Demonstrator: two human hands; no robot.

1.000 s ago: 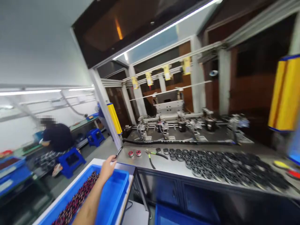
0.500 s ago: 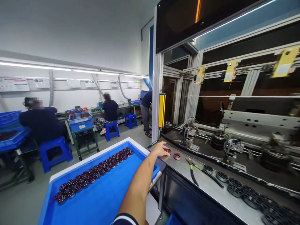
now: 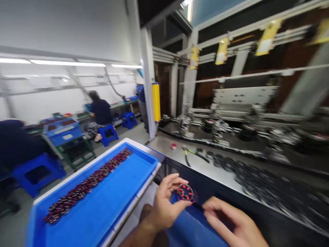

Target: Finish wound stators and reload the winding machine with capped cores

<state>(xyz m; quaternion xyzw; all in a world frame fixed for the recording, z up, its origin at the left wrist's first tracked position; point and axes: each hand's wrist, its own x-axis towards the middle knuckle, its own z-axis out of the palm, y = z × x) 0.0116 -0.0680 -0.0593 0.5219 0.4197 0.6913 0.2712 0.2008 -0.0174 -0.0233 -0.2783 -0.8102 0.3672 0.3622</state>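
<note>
At the near edge, your right hand (image 3: 235,219) curls; through the blur, you can't tell whether its fingertips meet. Just beside it, your left hand (image 3: 167,200) clamps a red-studded ring (image 3: 185,192) between thumb and fingers. Leftward, a blue tray (image 3: 115,195) holds similar parts (image 3: 89,183). Farther, black rings (image 3: 259,188) and pliers (image 3: 186,158) lie on the bench (image 3: 161,141).
</note>
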